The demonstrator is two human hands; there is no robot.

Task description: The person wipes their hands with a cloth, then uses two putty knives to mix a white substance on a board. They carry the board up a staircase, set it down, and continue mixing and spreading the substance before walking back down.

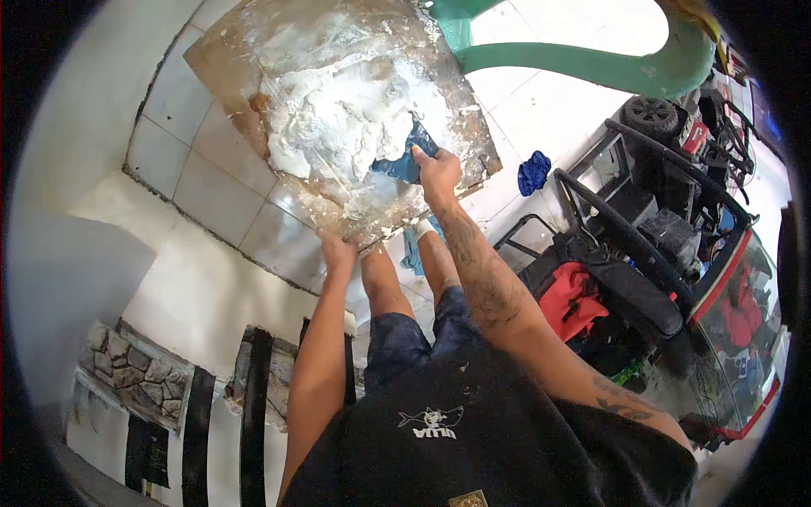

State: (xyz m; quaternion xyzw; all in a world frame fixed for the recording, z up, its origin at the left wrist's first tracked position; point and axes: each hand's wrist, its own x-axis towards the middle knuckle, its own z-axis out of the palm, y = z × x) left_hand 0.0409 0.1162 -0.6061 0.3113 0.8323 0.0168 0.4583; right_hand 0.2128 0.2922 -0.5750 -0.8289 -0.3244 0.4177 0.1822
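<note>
My right hand (440, 176) is closed round a dark blue flat scraper (399, 166). The scraper's blade rests in a thick heap of white paste (325, 118). That paste is smeared over a brown board (226, 63) with worn, crusted edges. At the board's near edge, my left hand (339, 250) grips the rim, its fingers partly hidden. Both hands are apart, with the near right part of the board between them.
A green curved piece (591, 68) stands beyond the board. On the right is a black-framed toy vehicle (667, 203) with a red cloth (574, 300) on it. A crumpled blue cloth (534, 173) lies on the tiled floor (211, 190). Stone-faced steps (135, 372) are lower left.
</note>
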